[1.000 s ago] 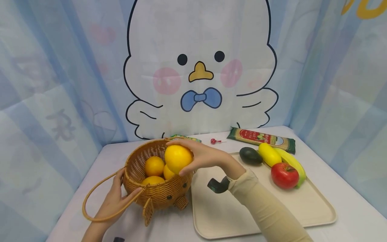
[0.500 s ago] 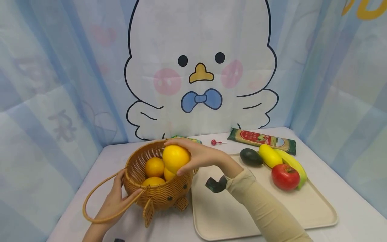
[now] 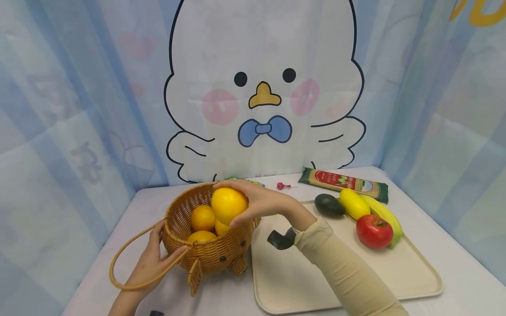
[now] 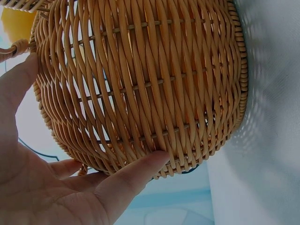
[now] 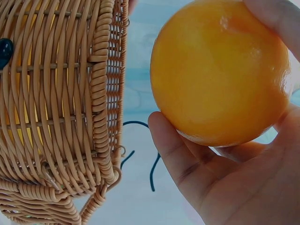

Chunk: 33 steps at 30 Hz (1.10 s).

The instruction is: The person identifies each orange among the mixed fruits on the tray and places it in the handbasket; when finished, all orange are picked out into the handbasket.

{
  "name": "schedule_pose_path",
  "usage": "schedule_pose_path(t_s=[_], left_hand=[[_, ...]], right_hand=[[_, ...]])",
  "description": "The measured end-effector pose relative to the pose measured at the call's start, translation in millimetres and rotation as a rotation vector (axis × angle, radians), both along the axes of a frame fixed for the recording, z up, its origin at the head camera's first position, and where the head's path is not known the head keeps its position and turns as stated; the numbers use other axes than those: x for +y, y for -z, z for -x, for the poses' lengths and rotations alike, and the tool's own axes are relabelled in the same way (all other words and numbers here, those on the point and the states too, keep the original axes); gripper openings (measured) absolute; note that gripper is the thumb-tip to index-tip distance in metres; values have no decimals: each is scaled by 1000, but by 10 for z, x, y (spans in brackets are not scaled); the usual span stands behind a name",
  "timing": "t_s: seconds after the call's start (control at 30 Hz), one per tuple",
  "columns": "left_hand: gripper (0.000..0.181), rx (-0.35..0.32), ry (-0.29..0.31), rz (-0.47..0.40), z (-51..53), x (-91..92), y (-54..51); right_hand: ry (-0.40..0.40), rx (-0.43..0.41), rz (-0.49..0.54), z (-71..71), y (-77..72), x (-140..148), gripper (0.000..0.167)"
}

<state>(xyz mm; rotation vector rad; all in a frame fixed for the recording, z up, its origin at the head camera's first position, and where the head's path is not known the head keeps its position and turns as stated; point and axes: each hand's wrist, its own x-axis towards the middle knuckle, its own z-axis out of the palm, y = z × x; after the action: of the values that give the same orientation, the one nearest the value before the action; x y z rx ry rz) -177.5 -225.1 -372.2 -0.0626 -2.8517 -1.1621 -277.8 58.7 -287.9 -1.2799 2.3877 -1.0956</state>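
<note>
My right hand (image 3: 261, 202) grips an orange (image 3: 227, 205) between thumb and fingers, just above the right side of the wicker basket (image 3: 209, 259). In the right wrist view the held orange (image 5: 220, 75) is apart from the basket's rim (image 5: 101, 93). Several more oranges (image 3: 203, 218) lie inside the basket, partly hidden by its wall and by the held one. My left hand (image 3: 147, 265) holds the basket's left side, thumb near the rim and fingers round the wall. In the left wrist view its fingertips (image 4: 157, 161) touch the weave.
Right of the basket, a beige tray (image 3: 296, 281) carries a dark green avocado-like fruit (image 3: 330, 205), a yellow fruit (image 3: 354, 204), a banana (image 3: 389, 219) and a red apple (image 3: 374, 231). Behind lie a lollipop (image 3: 280, 186) and a long green package (image 3: 344, 184). The basket's handle (image 3: 118, 259) hangs left.
My right hand has shifted slightly left over the basket with the orange still in its grip. The left hand keeps its hold on the basket.
</note>
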Motion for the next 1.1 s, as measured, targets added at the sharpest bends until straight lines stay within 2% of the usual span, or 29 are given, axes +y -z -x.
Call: schedule_pose_path(t_s=[0.7,1.1], left_hand=[[88,28,4,-6,11,-4,16],[89,16,-1,-5,-3,3,0]], right_hand=[[-18,-8,8,55,-25,-63,79],[-43,-15,19,108,-88,-144,80]])
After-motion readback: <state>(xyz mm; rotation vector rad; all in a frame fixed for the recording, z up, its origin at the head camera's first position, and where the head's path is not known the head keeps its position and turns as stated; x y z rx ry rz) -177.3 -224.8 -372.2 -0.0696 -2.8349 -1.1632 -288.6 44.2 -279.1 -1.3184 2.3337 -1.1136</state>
